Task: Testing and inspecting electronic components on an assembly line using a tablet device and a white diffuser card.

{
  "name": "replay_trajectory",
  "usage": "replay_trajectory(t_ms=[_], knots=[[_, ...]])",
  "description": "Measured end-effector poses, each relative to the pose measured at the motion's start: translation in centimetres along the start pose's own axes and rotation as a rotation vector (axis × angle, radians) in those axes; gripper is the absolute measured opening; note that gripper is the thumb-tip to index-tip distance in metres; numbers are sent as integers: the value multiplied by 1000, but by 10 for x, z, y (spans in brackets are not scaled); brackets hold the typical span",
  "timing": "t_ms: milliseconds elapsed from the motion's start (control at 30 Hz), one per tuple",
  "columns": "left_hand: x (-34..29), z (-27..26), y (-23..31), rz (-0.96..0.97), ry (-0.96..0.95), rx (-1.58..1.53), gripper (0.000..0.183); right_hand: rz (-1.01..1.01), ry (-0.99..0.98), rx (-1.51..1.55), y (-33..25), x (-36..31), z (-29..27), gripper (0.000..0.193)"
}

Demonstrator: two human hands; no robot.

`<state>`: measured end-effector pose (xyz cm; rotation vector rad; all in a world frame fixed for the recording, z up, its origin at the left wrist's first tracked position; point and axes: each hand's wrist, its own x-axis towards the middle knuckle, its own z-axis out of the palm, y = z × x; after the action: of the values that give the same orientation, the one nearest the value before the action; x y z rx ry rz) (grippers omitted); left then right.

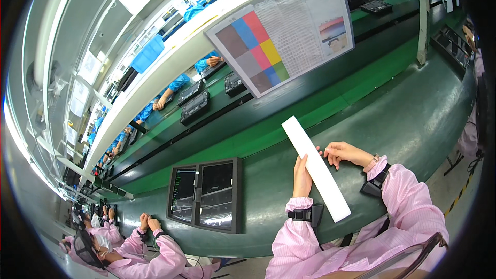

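A long white strip (315, 167) lies slanted over the dark green bench (413, 119), running from upper left to lower right. My left hand (301, 174) rests flat against the strip's left edge, fingers pointing up. My right hand (345, 153) sits just right of the strip, fingers curled and touching its edge. Both arms wear pink sleeves with black wrist devices. Neither hand clearly grips the strip.
A dark tray (205, 194) with two glossy panels lies on the bench to the left. A person in pink (150, 250) sits at lower left. A hanging card (283, 33) with coloured squares hangs above the conveyor, where dark trays (195, 107) and workers in blue are.
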<state>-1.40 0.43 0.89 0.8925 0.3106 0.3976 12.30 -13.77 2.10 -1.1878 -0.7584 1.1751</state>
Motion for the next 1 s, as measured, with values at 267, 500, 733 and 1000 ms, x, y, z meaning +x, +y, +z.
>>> replay_trajectory(t_ms=[267,500,733,1000], knots=[[0,-1,-1,-6,-11,9,41,11,12,-11,1,2,-1,35],[1,-1,-1,-6,-5,4,39,13,13,-7,1,1,-1,35],[0,-1,-1,-4,-5,19,41,14,10,-3,0,1,0,35],[0,0,1,-9,5,20,40,1,3,-1,-2,0,2,35]])
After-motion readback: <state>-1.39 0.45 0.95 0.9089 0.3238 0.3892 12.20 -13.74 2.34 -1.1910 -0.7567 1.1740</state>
